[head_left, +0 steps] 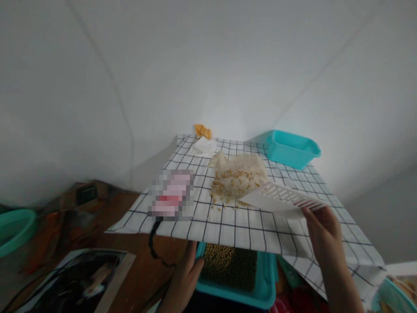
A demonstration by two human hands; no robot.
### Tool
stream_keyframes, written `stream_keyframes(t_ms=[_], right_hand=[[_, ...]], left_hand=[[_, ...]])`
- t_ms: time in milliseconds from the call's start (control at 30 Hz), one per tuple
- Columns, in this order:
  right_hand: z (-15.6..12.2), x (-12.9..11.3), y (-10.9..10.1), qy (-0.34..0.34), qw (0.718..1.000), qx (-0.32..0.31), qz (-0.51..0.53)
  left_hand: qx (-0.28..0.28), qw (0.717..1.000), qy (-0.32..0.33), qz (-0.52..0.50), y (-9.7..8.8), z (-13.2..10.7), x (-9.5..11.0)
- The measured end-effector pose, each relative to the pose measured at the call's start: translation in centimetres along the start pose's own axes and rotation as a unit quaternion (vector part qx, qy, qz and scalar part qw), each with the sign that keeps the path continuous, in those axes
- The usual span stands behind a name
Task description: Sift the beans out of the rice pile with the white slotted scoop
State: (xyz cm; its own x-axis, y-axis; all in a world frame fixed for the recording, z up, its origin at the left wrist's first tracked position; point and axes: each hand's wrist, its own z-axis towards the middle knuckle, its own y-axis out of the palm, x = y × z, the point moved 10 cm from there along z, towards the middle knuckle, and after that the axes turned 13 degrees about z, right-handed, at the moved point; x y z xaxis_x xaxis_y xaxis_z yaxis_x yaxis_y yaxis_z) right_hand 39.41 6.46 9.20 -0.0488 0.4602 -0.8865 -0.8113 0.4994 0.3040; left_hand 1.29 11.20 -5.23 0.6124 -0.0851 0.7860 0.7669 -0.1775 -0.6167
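Teal-green plastic at the far left edge: a basin [13, 230], half cut off by the frame. Lower left, flat on the brown wooden table [137, 265], a glossy dark print [84, 278], too blurred to read. Further right, near the centre, a pixelated pink object [171, 195] on the checked cloth [228, 228], with a black cord [153, 243] trailing off the cloth's front edge. Bottom centre, left hand [185, 278] curled onto the left rim of a turquoise tray [234, 299], fingers closed on the edge; tray tucked just below the cloth's front edge and filled with yellow-green beans [231, 265]. Higher up, at the cloth's far edge, an orange scrap [202, 130] with a white tissue [203, 148] just beside it. Centre of the frame, a heap of grains [237, 176], white mixed with yellow, spread on the cloth. Right of centre, right hand [321, 234] closed on the near end of a white slotted scoop [283, 200], pinched between thumb and fingers, far edge of the scoop at the heap's lower right side. Upper right, a turquoise tub [291, 148] at the cloth's far corner, well apart from both hands. Bottom right corner, part of a teal bowl [394, 295].
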Motion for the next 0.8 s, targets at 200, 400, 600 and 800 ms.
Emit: stream_keyframes(t_ms=[200, 400, 600, 800], right_hand=[[-4.3, -0.1, 2.8, 0.047, 0.995, -0.051, -0.064], [-5.4, -0.1, 9.5, 0.009, 0.978, -0.162, -0.127], [-3.7, 1.5, 10.9, 0.0, 0.986, -0.103, -0.132], [-1.9, -0.5, 7.7, -0.056, 0.995, -0.016, -0.081]], left_hand=[[-0.028, 0.999, -0.039, -0.021, 0.5, -0.3, -1.0], [-0.022, 0.998, -0.052, -0.016, 1.8, -0.4, -2.8], [-0.004, 0.999, -0.046, -0.021, 2.3, -0.4, -3.2], [-0.01, 0.999, -0.035, -0.024, 2.1, -0.4, -3.0]])
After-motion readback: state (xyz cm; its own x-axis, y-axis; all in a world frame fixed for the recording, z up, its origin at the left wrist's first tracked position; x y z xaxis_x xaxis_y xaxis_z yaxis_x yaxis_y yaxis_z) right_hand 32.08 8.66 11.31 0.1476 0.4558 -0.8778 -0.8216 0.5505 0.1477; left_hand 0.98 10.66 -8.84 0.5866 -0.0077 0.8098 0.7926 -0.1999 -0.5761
